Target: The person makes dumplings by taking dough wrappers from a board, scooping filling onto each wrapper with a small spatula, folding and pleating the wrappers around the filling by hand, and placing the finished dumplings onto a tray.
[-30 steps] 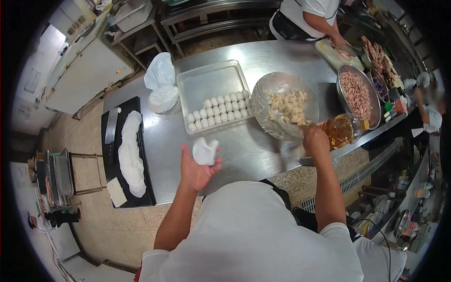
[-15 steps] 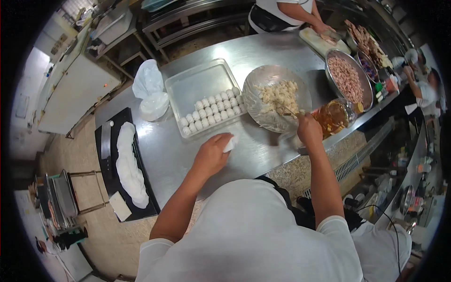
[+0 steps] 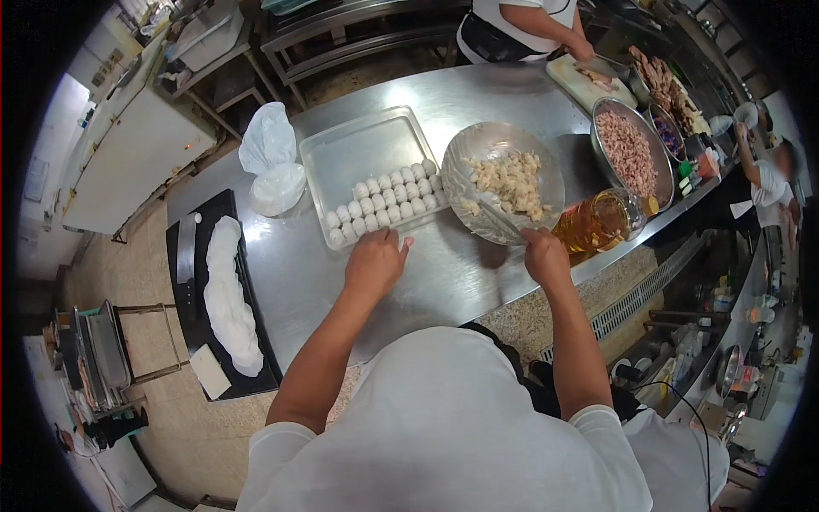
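My right hand (image 3: 546, 252) is closed around the handle end of a flat utensil (image 3: 503, 222), whose blade lies in the metal bowl (image 3: 486, 141). My left hand (image 3: 375, 263) is palm down at the near edge of the metal tray (image 3: 363, 154), fingers loosely bent; I cannot tell whether it holds anything, as its underside is hidden. Just beside my right hand on the bench (image 3: 452, 273) is a bottle of amber liquid (image 3: 597, 220). In the tray, white balls (image 3: 388, 196) sit in close rows along the near side, covering less than half of the floor; I judge the filling of the tray to be partly done. The pale, lumpy mixture (image 3: 512, 181) in the bowl remains in good quantity, so I assess a fair share of the work as outstanding. To my left, a long white roll of dough (image 3: 229, 294) lies on a black board (image 3: 194, 320), a broad knife (image 3: 186, 256) alongside. Farther off are a plastic bag (image 3: 269, 141) near the tray, a bowl of chopped meat (image 3: 627, 149) and a co-worker's hand (image 3: 582, 49) at a cutting board (image 3: 566, 75).
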### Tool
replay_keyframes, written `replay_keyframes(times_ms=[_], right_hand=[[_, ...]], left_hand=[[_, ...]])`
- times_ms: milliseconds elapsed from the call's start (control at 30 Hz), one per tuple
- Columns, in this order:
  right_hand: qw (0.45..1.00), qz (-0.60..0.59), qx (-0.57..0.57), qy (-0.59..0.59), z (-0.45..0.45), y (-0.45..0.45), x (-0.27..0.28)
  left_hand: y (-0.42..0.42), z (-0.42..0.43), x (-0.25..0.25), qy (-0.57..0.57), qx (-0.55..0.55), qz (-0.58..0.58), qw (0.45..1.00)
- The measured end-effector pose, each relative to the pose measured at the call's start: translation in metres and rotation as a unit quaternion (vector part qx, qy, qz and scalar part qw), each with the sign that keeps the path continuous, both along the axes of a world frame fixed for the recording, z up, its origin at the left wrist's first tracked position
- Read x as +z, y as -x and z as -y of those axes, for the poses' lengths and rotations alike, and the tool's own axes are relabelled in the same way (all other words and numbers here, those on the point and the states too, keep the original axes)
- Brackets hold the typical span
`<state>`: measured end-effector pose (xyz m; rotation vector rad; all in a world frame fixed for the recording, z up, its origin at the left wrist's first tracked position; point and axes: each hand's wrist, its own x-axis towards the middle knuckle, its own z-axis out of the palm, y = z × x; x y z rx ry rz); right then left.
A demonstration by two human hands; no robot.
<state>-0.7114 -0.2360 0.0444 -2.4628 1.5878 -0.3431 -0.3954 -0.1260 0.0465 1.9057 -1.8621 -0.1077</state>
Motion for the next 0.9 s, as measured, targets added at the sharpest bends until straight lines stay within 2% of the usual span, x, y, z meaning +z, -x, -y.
replay_keyframes(times_ms=[33, 100, 133, 200, 233, 300, 433, 500, 533, 600, 633, 700, 733, 800, 833, 900], right_hand=[[1.000, 0.001, 0.001, 0.000, 0.000, -0.001, -0.003], [0.998, 0.059, 0.035, -0.005, -0.001, -0.008, -0.005], [0.997, 0.060, 0.040, -0.005, -0.004, -0.011, -0.002], [0.998, 0.057, 0.032, -0.003, -0.008, -0.013, 0.008], [0.998, 0.057, 0.034, -0.002, -0.008, -0.010, 0.011], [0.998, 0.030, 0.050, -0.001, -0.009, -0.002, 0.019], [1.000, -0.013, 0.017, -0.015, -0.007, 0.007, 0.037], [1.000, 0.011, 0.000, 0.001, -0.005, 0.007, 0.026], [1.000, 0.010, -0.002, 0.001, -0.004, 0.007, 0.019], [1.000, -0.025, -0.007, -0.013, -0.004, 0.003, 0.010], [1.000, -0.024, -0.004, -0.011, -0.003, 0.003, 0.010], [0.999, 0.024, 0.040, -0.016, -0.009, 0.006, 0.010], [0.999, 0.023, 0.042, -0.018, -0.013, 0.009, 0.010], [0.987, 0.130, 0.073, -0.064, -0.016, 0.014, 0.014], [0.987, 0.129, 0.076, -0.065, -0.021, 0.015, 0.018], [0.973, 0.177, 0.029, -0.145, -0.034, 0.015, 0.028]], left_hand=[[0.000, 0.003, 0.005, 0.000, 0.001, 0.001, 1.000], [0.002, 0.008, 0.016, -0.159, 0.057, -0.199, 0.965], [0.004, 0.010, 0.015, -0.159, 0.062, -0.198, 0.965], [0.010, 0.015, 0.006, -0.170, 0.136, -0.477, 0.851], [0.013, 0.018, -0.003, -0.168, 0.137, -0.477, 0.851], [0.021, 0.022, -0.019, -0.168, 0.186, -0.592, 0.766], [0.037, 0.029, -0.041, -0.114, 0.118, -0.603, 0.781], [0.041, 0.037, -0.048, -0.177, 0.149, -0.651, 0.723], [0.047, 0.039, -0.049, -0.178, 0.148, -0.651, 0.723], [0.059, 0.044, -0.049, -0.145, 0.126, -0.794, 0.576], [0.064, 0.047, -0.048, -0.142, 0.126, -0.794, 0.577], [0.072, 0.049, -0.051, -0.158, 0.161, -0.835, 0.501], [0.075, 0.049, -0.055, -0.157, 0.164, -0.836, 0.500], [0.077, 0.055, -0.056, -0.171, 0.165, -0.853, 0.464], [0.079, 0.055, -0.055, -0.168, 0.167, -0.854, 0.463], [0.080, 0.055, -0.049, -0.174, 0.164, -0.875, 0.420]])
